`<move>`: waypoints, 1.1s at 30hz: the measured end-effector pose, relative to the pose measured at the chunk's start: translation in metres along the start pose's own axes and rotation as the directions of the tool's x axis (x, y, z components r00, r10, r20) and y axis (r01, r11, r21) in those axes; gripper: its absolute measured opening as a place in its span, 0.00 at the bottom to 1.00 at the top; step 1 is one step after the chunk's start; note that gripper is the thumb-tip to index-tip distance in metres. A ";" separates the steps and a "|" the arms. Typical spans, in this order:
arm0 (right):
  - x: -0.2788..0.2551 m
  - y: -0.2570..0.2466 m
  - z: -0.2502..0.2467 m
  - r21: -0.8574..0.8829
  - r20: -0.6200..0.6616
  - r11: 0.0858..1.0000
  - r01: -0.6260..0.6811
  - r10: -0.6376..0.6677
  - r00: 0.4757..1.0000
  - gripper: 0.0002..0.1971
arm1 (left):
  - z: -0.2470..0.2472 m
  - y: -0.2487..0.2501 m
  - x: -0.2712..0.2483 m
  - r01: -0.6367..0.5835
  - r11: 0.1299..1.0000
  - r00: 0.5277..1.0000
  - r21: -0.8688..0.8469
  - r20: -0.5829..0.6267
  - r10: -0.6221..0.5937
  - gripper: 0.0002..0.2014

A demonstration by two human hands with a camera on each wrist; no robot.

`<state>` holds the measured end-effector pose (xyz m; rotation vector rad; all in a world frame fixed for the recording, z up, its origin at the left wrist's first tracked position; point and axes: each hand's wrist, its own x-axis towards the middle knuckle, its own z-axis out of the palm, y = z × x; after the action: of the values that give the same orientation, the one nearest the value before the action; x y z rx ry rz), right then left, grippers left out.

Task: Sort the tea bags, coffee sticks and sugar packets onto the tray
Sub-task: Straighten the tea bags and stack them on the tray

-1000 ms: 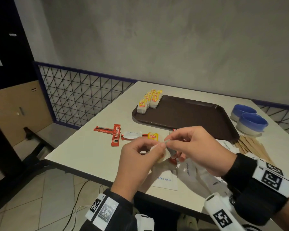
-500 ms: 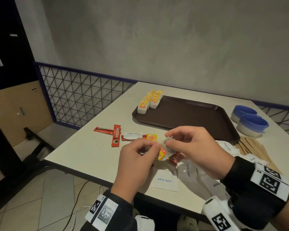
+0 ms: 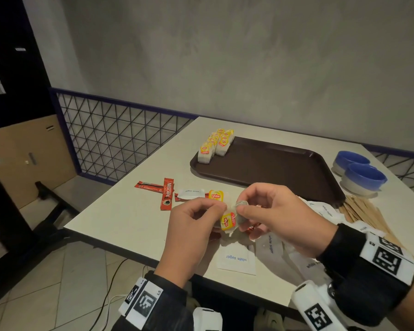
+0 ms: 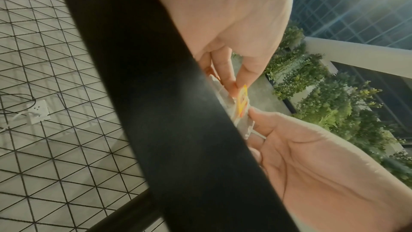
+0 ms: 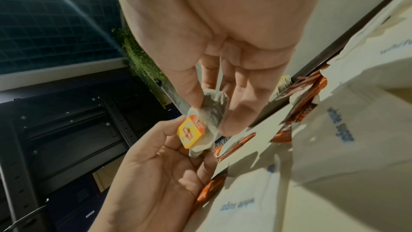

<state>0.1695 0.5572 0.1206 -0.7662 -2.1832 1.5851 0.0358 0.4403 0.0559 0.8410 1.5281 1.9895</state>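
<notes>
Both hands, the left hand (image 3: 191, 232) and right hand (image 3: 276, 218), pinch one Lipton tea bag (image 3: 228, 222) above the table (image 3: 120, 216) near edge, seemingly tidying it; next it likely joins the tea bag rows (image 3: 214, 145) on the brown tray (image 3: 273, 168)

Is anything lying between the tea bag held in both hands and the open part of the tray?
Nothing visible blocks it. Both the left hand and right hand pinch the tea bag above the table, and the tray is bare apart from the tea-bag rows in its far-left corner.
</notes>
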 end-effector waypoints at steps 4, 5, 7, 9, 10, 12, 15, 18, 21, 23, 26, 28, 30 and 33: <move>0.002 0.004 -0.001 0.039 -0.004 0.999 0.024 -0.024 1.000 0.05 | 0.001 0.000 0.000 -0.014 1.000 1.000 0.028 0.025 0.013 0.09; 0.003 0.004 -0.001 0.047 -0.006 0.998 0.030 -0.029 1.000 0.05 | 0.001 0.000 0.000 -0.017 0.999 0.999 0.031 0.029 0.016 0.10; 0.004 0.006 -0.001 0.069 -0.009 0.997 0.040 -0.039 0.999 0.05 | 0.001 0.001 0.001 -0.019 0.999 0.999 0.032 0.036 0.018 0.10; 0.005 0.007 -0.002 0.084 -0.008 0.995 0.049 -0.049 0.999 0.05 | 0.000 0.001 0.001 -0.014 1.000 0.999 0.026 0.045 0.012 0.08; 0.005 0.007 -0.002 0.087 -0.007 0.995 0.054 -0.054 0.999 0.06 | 0.000 0.001 0.001 -0.012 1.000 0.999 0.024 0.052 0.010 0.08; 0.005 0.008 -0.003 0.091 -0.001 0.994 0.066 -0.066 0.998 0.07 | 0.001 0.000 0.001 -0.013 1.000 0.998 0.026 0.069 0.011 0.07; 0.005 0.007 -0.004 0.087 0.011 0.993 0.077 -0.078 0.997 0.10 | 0.001 0.000 0.002 -0.022 0.999 0.995 0.044 0.098 0.017 0.06; 0.004 0.005 -0.006 0.117 0.025 0.991 0.061 -0.064 0.998 0.12 | 0.000 -0.001 0.002 -0.028 0.999 0.994 0.045 0.105 0.023 0.06; 0.003 0.004 -0.007 0.155 0.045 0.987 0.037 -0.044 0.998 0.13 | -0.001 -0.001 0.002 -0.042 0.998 0.993 0.049 0.114 0.036 0.04; 0.004 0.004 -0.008 0.174 0.046 0.985 0.018 -0.026 0.999 0.14 | -0.001 0.000 0.001 -0.051 0.998 0.987 0.048 0.154 0.043 0.02; 0.004 0.005 -0.009 0.196 0.013 0.981 0.007 -0.010 1.000 0.16 | 0.000 0.000 0.000 -0.048 0.998 0.986 0.040 0.164 0.041 0.04; 0.005 0.005 -0.009 0.187 -0.017 0.982 0.020 -0.017 1.000 0.15 | 0.000 0.000 0.001 -0.045 0.998 0.987 0.037 0.155 0.038 0.03; 0.005 0.005 -0.009 0.174 -0.047 0.984 0.034 -0.026 0.999 0.12 | -0.001 -0.001 0.002 -0.045 0.998 0.989 0.044 0.146 0.038 0.03; 0.004 0.005 -0.009 0.178 -0.088 0.983 0.045 -0.029 0.996 0.12 | 0.000 -0.002 0.002 -0.030 0.999 0.992 0.043 0.125 0.025 0.10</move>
<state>0.1722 0.5674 0.1187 -0.7199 -1.9526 1.6716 0.0347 0.4420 0.0538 0.9904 1.5024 1.8901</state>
